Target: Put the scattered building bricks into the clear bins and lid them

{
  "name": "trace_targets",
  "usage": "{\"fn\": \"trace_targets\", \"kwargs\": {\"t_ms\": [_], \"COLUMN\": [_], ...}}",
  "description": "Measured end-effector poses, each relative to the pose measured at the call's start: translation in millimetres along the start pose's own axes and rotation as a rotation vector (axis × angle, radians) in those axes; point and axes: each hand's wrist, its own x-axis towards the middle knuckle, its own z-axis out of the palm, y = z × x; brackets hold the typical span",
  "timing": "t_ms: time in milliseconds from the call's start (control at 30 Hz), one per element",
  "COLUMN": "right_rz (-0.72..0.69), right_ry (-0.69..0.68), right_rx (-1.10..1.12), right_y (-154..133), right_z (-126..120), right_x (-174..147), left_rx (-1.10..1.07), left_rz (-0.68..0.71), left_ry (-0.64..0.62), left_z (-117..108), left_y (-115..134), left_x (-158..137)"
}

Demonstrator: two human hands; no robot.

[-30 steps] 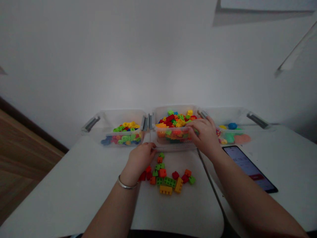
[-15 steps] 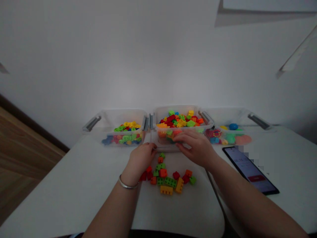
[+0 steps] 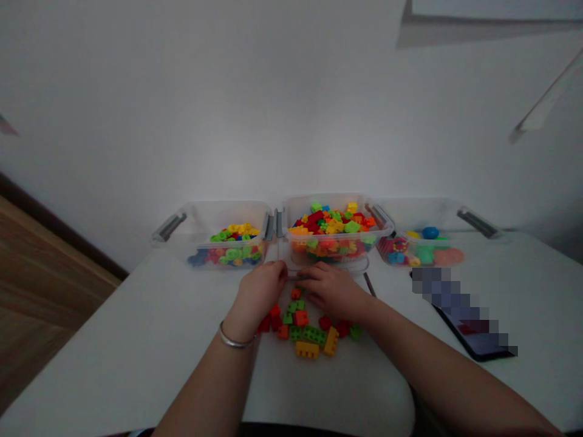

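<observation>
My left hand, with a silver bangle at the wrist, rests left of the loose toy bricks. Its fingers are curled and pressed together, and whatever they may hold is hidden. My right hand reaches leftward over the far end of the bricks, thumb apart from the fingers, with nothing visible between them. Below its fingertips lies a small orange brick. Nearer me are a green brick, a yellow brick, another yellow brick and a red brick. The right hand partly covers a green brick at the far end.
A clear bin of mixed bricks stands behind my hands on the white table. To its left is a bin with yellow, green and blue pieces; to its right, a bin of larger toys. A phone lies at right.
My right hand has come back from the front of the middle bin, moving left and toward me over the far bricks. My left hand has stayed almost still.
</observation>
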Motion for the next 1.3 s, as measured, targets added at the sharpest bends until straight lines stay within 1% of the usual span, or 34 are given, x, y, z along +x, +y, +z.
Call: {"fn": "trace_targets", "kwargs": {"t_ms": [167,400,500,600,667,833,933,1000,1033,1100,1167,1233,1300], "right_rz": [0.021,0.116,0.134,0.143,0.143,0.144,0.129,0.097,0.069,0.007,-0.019,0.029,0.124], "right_ry": [-0.014,-0.087,-0.12,-0.138,-0.154,-0.182,-0.17,-0.088,-0.011,0.202,0.433,0.615,0.74], "right_rx": [-0.044,-0.147,-0.148,-0.154,-0.162,-0.168,-0.162,-0.157,-0.15,-0.133,-0.137,-0.169,-0.21], "right_y": [2,3,4,5,5,4,5,5,6,8,11,16,24], "right_z": [-4,-15,-19,-20,-18,-15,-18,-24,-28,-38,-49,-60,-68], "right_x": [1,1,-1,-3,-3,-3,-3,-4,-5,-8,-12,-17,-21], "left_rx": [-0.047,-0.135,-0.18,-0.22,-0.219,-0.148,-0.127,-0.127,-0.125,-0.108,-0.09,-0.081,-0.079], "left_rz": [0.05,0.079,0.123,0.165,0.177,0.157,0.157,0.157,0.156,0.153,0.148,0.147,0.149], "left_ry": [-0.069,-0.095,-0.101,-0.154,-0.173,-0.132,-0.139,-0.147,-0.147,-0.137,-0.129,-0.124,-0.114], "left_z": [0,4,5,5,4,4,3,2,1,0,-1,-1,0], "left_y": [0,-1,-2,-2,-3,-3,-3,-2,-1,0,0,1,1], "left_x": [1,1,1,1,1,2,2,2,1,0,0,-1,-1]}}
